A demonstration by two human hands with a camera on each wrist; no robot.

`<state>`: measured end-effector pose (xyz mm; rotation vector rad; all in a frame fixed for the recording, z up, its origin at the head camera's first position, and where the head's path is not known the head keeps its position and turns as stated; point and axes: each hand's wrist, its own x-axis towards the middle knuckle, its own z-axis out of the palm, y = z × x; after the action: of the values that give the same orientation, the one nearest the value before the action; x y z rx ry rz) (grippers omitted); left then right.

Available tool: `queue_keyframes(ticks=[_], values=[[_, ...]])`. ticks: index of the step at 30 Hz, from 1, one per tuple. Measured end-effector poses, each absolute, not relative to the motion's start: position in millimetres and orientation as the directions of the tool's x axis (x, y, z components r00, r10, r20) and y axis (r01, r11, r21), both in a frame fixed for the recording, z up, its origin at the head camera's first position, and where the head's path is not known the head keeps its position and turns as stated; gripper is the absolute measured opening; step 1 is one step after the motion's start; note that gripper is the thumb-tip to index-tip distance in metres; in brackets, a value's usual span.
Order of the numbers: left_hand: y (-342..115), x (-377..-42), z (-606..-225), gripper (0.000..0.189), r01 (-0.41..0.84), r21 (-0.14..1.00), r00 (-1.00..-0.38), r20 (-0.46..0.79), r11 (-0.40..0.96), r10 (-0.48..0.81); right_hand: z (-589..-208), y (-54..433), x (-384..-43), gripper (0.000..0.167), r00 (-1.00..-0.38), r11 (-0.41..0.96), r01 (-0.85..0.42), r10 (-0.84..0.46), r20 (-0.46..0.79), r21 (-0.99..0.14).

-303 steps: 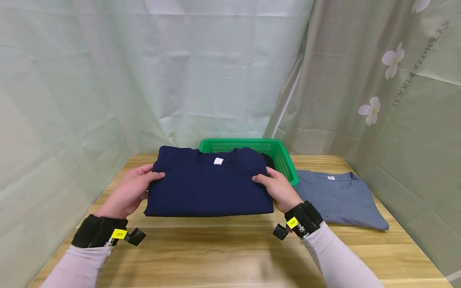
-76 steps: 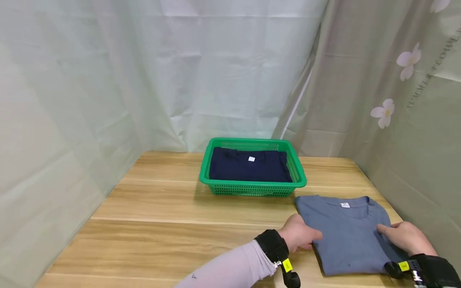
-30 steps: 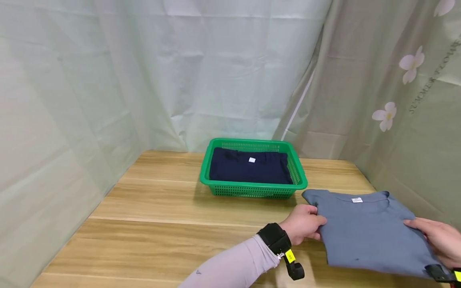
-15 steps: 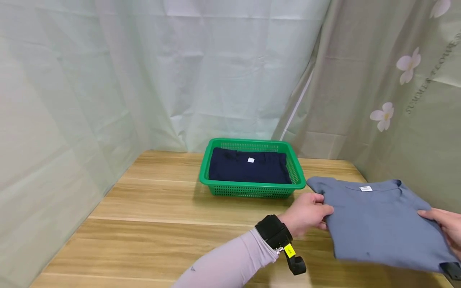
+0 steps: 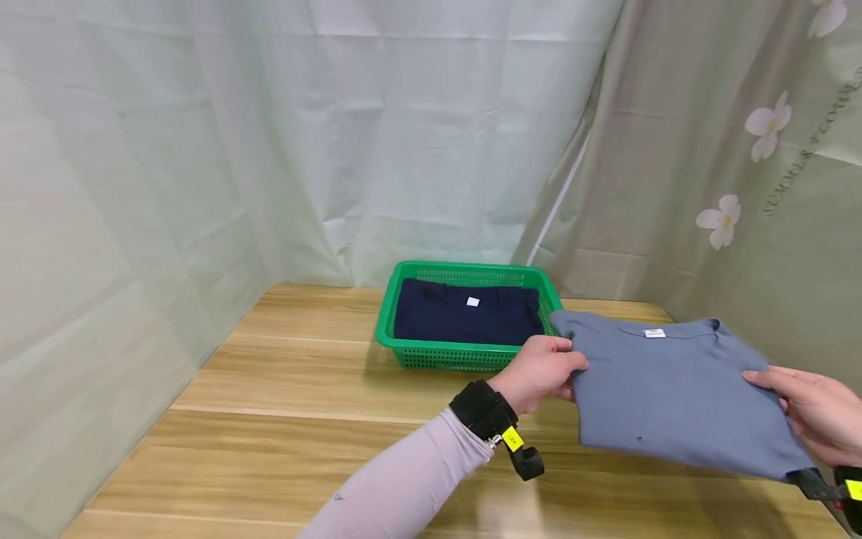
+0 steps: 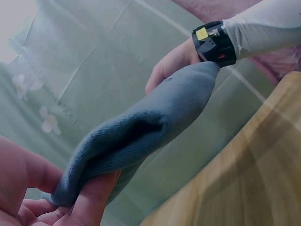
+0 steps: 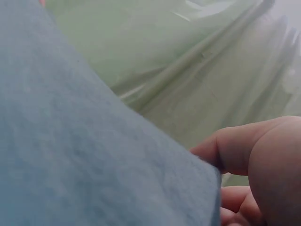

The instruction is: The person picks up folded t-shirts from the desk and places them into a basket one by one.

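Note:
A folded grey-blue T-shirt (image 5: pixel 673 397) with a white neck label hangs above the table between both hands. My left hand (image 5: pixel 542 368) pinches its left edge, thumb on top and fingers beneath. On the opposite edge my right hand (image 5: pixel 818 408) grips the cloth the same way. In the left wrist view the T-shirt's (image 6: pixel 155 113) folded side shows its layers, held by the left hand (image 6: pixel 51 197). The right wrist view has the cloth (image 7: pixel 103 141) filling the left, its edge between the right hand's (image 7: pixel 254 165) thumb and fingers.
A green perforated basket (image 5: pixel 465 355) stands at the back of the wooden table (image 5: pixel 269 419), with a folded navy T-shirt (image 5: pixel 465 318) lying in it. The grey-blue T-shirt's upper left corner overlaps the basket's right rim in the head view. Pale curtains (image 5: pixel 431 135) enclose the back and sides.
Earlier the navy T-shirt was carried in both hands; it now lies in the basket. The grey-blue T-shirt was lifted off the table, and both hands have since brought it up and left towards the basket.

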<state>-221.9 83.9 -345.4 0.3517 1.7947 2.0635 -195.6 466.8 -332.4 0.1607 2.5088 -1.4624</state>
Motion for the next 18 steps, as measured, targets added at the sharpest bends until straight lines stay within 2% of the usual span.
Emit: queue_keyframes(ticks=[2,6,12,18], values=[[79,-225,-346,0.013,-0.124,0.985,-0.900,-0.062,-0.118,0.431,-331,460,-195,0.036,-0.970,0.445,0.212,-0.011,-0.242,-0.870],[68,-230,-349,0.011,-0.127,0.985,-0.904,-0.064,-0.121,0.422,-331,447,-194,0.041,-0.977,0.351,0.194,-0.016,-0.214,-0.916],[51,-234,-351,0.012,-0.116,0.987,-0.918,-0.064,-0.111,0.392,-331,427,-200,0.036,-0.979,0.384,0.172,-0.033,-0.199,-0.907],[35,-235,-355,0.025,-0.111,0.987,-0.925,-0.059,-0.119,0.375,-334,406,-203,0.031,-0.979,0.392,0.171,-0.033,-0.200,-0.904]])
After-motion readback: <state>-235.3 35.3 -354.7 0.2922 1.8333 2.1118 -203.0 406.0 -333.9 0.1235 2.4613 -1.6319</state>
